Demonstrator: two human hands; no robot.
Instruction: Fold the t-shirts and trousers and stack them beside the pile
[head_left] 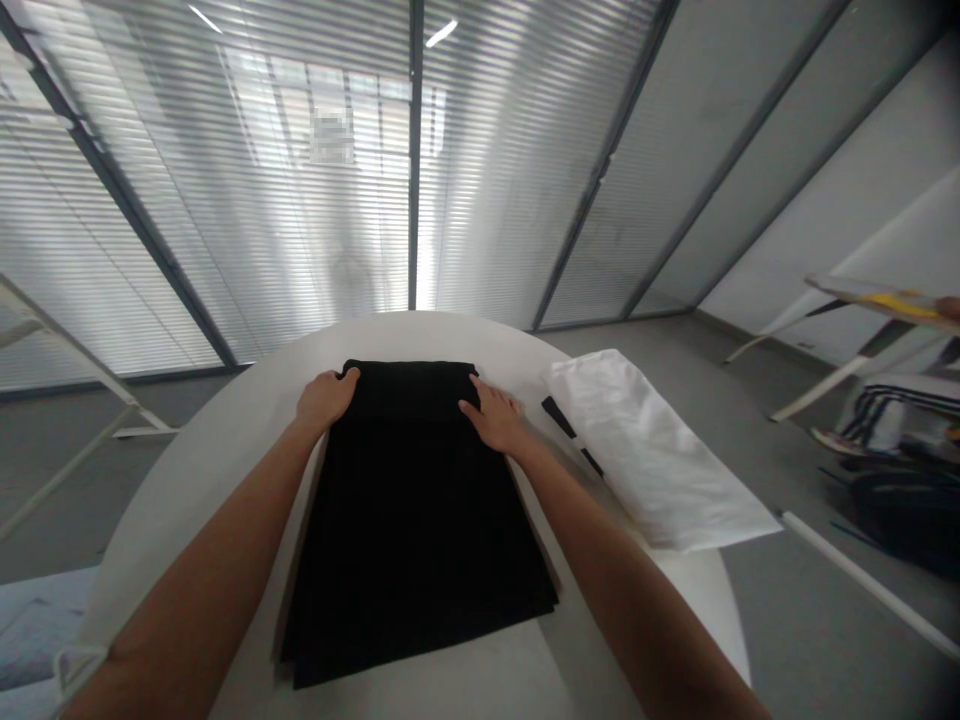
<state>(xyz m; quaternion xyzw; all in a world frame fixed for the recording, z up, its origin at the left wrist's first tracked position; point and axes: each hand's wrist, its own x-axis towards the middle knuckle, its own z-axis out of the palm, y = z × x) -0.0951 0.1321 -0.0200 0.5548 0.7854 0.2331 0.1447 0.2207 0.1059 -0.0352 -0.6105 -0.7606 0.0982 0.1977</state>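
A black folded cloth (420, 520), perhaps a garment, lies lengthwise before me on a round white table (187, 480). A thin pale edge shows beneath it along both sides; I cannot make out what that is. My left hand (328, 398) grips the cloth's far left corner, thumb on top, its other fingers mostly hidden at the edge. At the far right corner, my right hand (495, 412) rests with fingers stretched out and thumb touching the black fabric. A folded white cloth (652, 450) lies right of my right arm, partly over the table's edge, with a black strip (571, 435) beside it.
A glass partition with blinds (300, 220) stands behind the table. To the right are another table (885, 300) and dark bags (907, 510) on the floor. A white metal frame (75, 370) stands at left, and a white bar (862, 575) is at right.
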